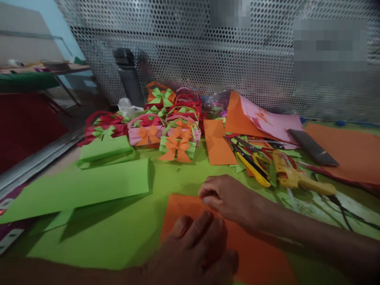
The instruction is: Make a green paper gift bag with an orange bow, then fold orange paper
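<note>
Orange flat paper [258, 253] lies on the green tabletop [172, 178] beneath your hands: your left hand [198, 245] rests over it, fingers bent, and your right hand [228, 200] curls at its far edge; whether either pinches it, you cannot tell. To your left sits folded light-green paper [118, 184]; beyond, small bow-decorated paper bags [178, 148]; to your right, a yellow glue gun [292, 178].

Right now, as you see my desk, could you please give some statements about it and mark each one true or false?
1. The left hand and right hand touch an orange sheet. True.
2. The cutter lies near the glue gun. True.
3. The right hand holds the cutter. False: the cutter lies beyond that hand.
4. The bottle is pink. False: it is dark.
5. The glue gun is left of the bags. False: it is right of them.
</note>
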A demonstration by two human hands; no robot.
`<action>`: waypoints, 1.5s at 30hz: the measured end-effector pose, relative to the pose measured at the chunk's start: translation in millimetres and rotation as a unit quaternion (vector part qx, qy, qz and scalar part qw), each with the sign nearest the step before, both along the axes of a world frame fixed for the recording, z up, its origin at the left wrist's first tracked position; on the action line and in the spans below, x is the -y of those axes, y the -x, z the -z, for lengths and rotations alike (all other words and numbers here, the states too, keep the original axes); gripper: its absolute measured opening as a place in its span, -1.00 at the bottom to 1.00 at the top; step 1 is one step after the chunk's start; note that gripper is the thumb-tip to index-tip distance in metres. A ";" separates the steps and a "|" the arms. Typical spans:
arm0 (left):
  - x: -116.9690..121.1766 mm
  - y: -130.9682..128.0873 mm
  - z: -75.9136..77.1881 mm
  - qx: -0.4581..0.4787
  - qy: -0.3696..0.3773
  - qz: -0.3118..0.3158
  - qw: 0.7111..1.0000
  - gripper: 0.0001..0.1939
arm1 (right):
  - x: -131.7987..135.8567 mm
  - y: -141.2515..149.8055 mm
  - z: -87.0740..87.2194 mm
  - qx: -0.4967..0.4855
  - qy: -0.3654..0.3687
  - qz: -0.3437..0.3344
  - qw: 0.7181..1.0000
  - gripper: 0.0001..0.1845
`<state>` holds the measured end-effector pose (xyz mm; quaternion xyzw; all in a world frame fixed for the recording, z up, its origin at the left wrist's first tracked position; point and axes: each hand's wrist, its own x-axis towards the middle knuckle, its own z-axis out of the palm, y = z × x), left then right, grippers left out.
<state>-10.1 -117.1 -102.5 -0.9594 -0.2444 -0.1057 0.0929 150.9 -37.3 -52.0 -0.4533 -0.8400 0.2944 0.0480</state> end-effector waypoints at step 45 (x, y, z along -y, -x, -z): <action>4.0 -5.8 19.4 0.047 -0.014 -0.054 0.997 -0.60 | -7.0 50.9 0.2 0.191 -0.060 -0.032 0.979 -0.85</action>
